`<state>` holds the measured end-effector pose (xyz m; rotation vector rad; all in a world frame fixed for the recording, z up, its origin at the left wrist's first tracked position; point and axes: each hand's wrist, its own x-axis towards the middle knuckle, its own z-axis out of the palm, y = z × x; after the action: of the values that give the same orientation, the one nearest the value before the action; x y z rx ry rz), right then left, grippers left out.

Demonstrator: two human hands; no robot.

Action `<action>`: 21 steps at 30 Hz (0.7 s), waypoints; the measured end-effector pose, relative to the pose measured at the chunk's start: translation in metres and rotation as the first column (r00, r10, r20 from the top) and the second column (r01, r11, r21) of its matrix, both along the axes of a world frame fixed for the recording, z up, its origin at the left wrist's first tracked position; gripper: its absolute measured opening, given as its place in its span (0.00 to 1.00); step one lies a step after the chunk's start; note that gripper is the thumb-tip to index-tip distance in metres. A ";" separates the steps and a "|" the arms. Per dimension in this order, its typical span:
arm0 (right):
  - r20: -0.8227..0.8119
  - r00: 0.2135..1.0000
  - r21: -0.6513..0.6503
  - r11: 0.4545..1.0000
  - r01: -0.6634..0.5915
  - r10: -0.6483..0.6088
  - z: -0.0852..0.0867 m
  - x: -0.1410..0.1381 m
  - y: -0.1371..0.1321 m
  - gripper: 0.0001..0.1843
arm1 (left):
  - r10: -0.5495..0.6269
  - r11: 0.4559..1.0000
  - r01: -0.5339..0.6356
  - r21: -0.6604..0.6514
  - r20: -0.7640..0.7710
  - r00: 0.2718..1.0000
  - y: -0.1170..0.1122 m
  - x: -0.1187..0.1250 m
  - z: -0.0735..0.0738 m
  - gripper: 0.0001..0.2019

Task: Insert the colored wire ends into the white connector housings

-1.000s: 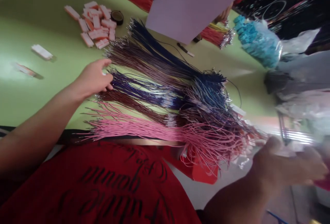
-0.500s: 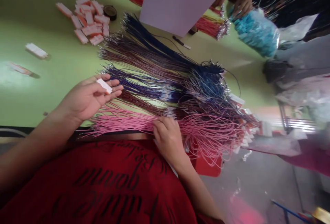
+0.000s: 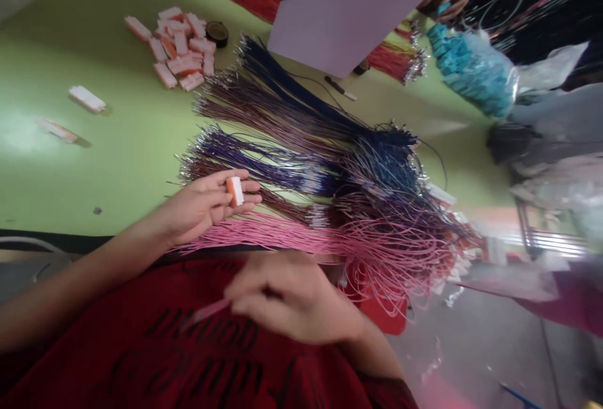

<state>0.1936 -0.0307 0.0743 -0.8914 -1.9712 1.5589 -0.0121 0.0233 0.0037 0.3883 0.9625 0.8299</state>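
On the fingers of my left hand [image 3: 202,205], palm up, lies a small white and orange connector housing [image 3: 235,191], kept there by the thumb. My right hand [image 3: 287,296] is in front of the red shirt, thumb and forefinger pinched on the end of a pink wire [image 3: 210,311], which is blurred. Just beyond both hands runs a bundle of pink wires [image 3: 282,233] along the table's near edge. Behind it lie brown wires [image 3: 277,203], blue-purple wires [image 3: 264,154] and dark blue wires [image 3: 292,82] with metal-tipped ends.
A pile of white and orange housings [image 3: 181,51] sits beside a black tape roll [image 3: 217,33]. Two more lie left, one a white housing [image 3: 87,99]. A lilac panel [image 3: 325,13] stands at the back. A co-worker's hand [image 3: 455,0] is near a bag of blue pieces [image 3: 475,70].
My right hand has left the pink bundle and come towards my body with a pink wire. My left hand has moved right and nearer, and the housing in it has turned.
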 end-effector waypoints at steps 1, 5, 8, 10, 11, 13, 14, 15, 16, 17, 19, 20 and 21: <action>0.042 0.989 -0.039 0.989 0.140 -0.139 -0.010 -0.008 0.008 0.08 | -0.012 1.000 0.012 0.010 -0.020 1.000 -0.002 0.000 -0.002 0.19; 0.212 0.794 0.026 0.816 0.578 -0.569 -0.049 -0.011 0.029 0.07 | -0.030 0.997 0.036 0.073 -0.089 0.996 -0.005 -0.008 -0.009 0.24; 0.255 0.760 0.109 0.798 0.592 -0.598 -0.060 -0.006 0.031 0.07 | -0.021 0.995 0.031 0.093 -0.109 0.994 -0.005 -0.012 -0.013 0.24; 0.261 0.765 0.176 0.808 0.562 -0.589 -0.061 -0.005 0.030 0.08 | -0.004 0.996 0.015 0.093 -0.123 0.992 -0.004 -0.011 -0.014 0.24; 0.257 0.772 0.215 0.814 0.540 -0.581 -0.060 -0.006 0.030 0.08 | 0.001 0.996 0.011 0.092 -0.126 0.992 -0.004 -0.011 -0.015 0.24; 0.239 0.790 0.300 0.817 0.492 -0.564 -0.060 -0.007 0.030 0.07 | 0.001 0.997 0.008 0.081 -0.113 0.994 -0.004 -0.009 -0.015 0.24; 0.230 0.802 0.339 0.817 0.466 -0.552 -0.060 -0.007 0.030 0.08 | -0.003 0.997 0.010 0.071 -0.097 0.995 -0.004 -0.009 -0.015 0.25; 0.222 0.811 0.375 0.815 0.441 -0.541 -0.060 -0.007 0.030 0.08 | -0.008 0.998 0.013 0.059 -0.076 0.997 -0.005 -0.008 -0.015 0.25; 0.216 0.818 0.409 0.810 0.420 -0.533 -0.061 -0.007 0.031 0.08 | -0.011 0.999 0.014 0.046 -0.056 0.998 -0.005 -0.008 -0.015 0.26; 0.209 0.826 0.439 0.805 0.398 -0.523 -0.062 -0.008 0.031 0.08 | -0.010 0.999 0.012 0.035 -0.037 0.999 -0.005 -0.008 -0.016 0.27; 0.183 0.844 0.493 0.790 0.365 -0.504 -0.065 -0.008 0.030 0.09 | -0.007 1.000 0.007 0.019 0.003 1.000 -0.005 -0.008 -0.017 0.27; 0.168 0.851 0.516 0.780 0.354 -0.498 -0.067 -0.008 0.030 0.09 | -0.006 1.000 0.006 0.014 0.021 1.000 -0.005 -0.008 -0.017 0.27; 0.158 0.856 0.534 0.772 0.345 -0.491 -0.069 -0.009 0.029 0.09 | -0.006 1.000 0.005 0.009 0.038 0.999 -0.005 -0.008 -0.018 0.27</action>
<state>0.1846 -0.0013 0.0057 -1.2782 -2.0269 0.6487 -0.0205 0.0180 -0.0145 0.3814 0.9224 0.8343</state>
